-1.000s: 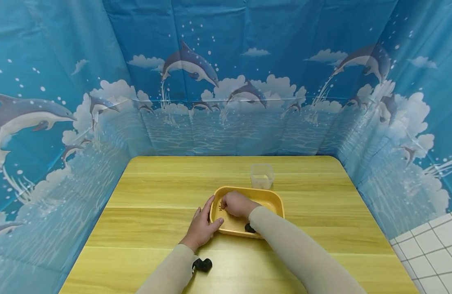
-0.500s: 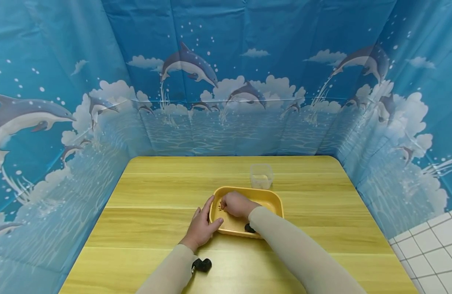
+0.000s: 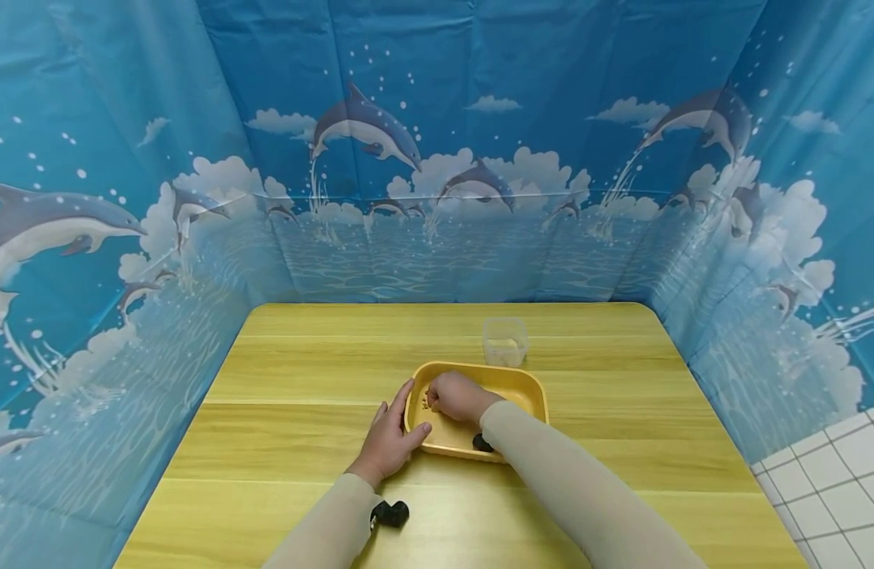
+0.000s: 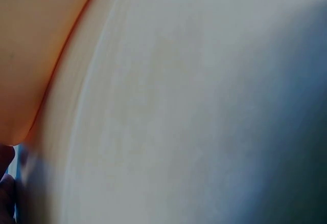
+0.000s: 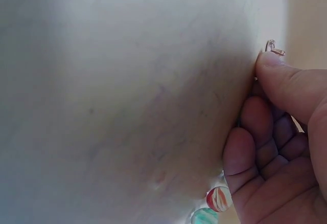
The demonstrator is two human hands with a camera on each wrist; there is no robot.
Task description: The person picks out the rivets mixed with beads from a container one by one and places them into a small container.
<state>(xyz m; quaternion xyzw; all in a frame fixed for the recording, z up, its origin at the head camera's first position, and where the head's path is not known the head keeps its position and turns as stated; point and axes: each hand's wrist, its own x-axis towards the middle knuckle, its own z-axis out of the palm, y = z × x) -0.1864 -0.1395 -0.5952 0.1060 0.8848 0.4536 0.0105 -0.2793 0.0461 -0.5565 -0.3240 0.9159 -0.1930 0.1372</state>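
A yellow-orange tray (image 3: 528,382) sits on the wooden table. My left hand (image 3: 389,442) grips its left end, thumb over the near corner and fingers along the outside; the left wrist view shows mostly the tabletop and part of the orange tray (image 4: 41,45). Inside the tray my right hand (image 3: 460,397) has its fingers curled, fingertips down beside several tiny brownish-gold pieces (image 3: 426,400). In the right wrist view a small coppery looped piece (image 5: 275,48) shows just past the thumb tip; whether the hand pinches it is hidden. A red-and-white glass marble (image 5: 218,199) lies below the fingers.
Just behind the tray stands a clear plastic box (image 3: 505,341) with something pale at its bottom. A green glass marble (image 5: 205,216) is near the red one. Around the wooden table (image 3: 302,371) hangs a blue dolphin curtain (image 3: 465,261) at the back and sides.
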